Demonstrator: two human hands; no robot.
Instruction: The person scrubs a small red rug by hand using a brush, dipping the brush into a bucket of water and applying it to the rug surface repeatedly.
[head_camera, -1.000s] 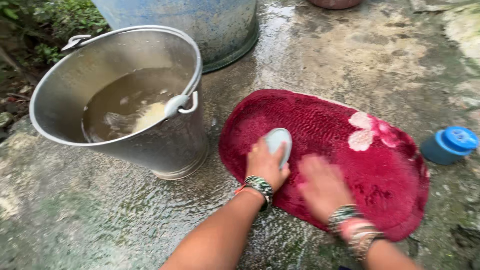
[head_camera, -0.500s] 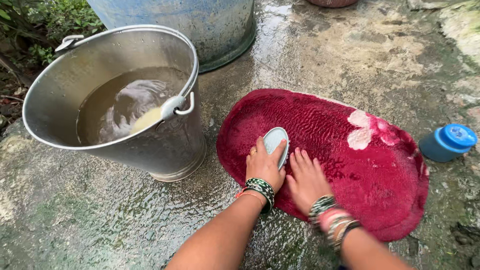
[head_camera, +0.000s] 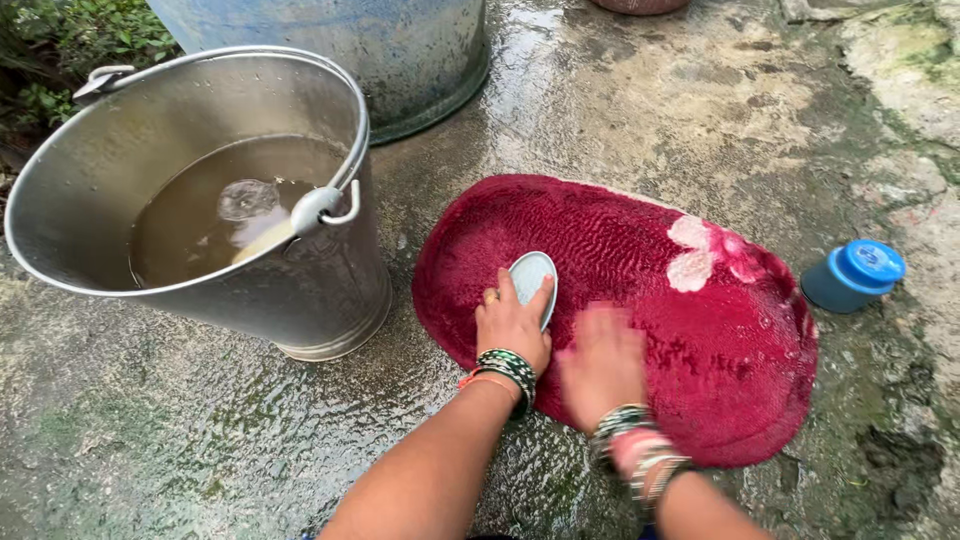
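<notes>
We see the left hand (head_camera: 512, 325) clenched on a brush (head_camera: 530, 279); right hand (head_camera: 600, 362) blurred, fingers unclear. Wet mat (head_camera: 640, 300) may slide; bucket (head_camera: 290, 290) at nine o'clock risks a knock.

Bare forearms — green-black bangles on left wrist (head_camera: 505, 366), pink-and-patterned on right wrist (head_camera: 635, 445).

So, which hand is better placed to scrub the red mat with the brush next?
The left hand: it already grips the pale oval brush on the red mat. The right hand lies flat on the mat, empty.
</notes>
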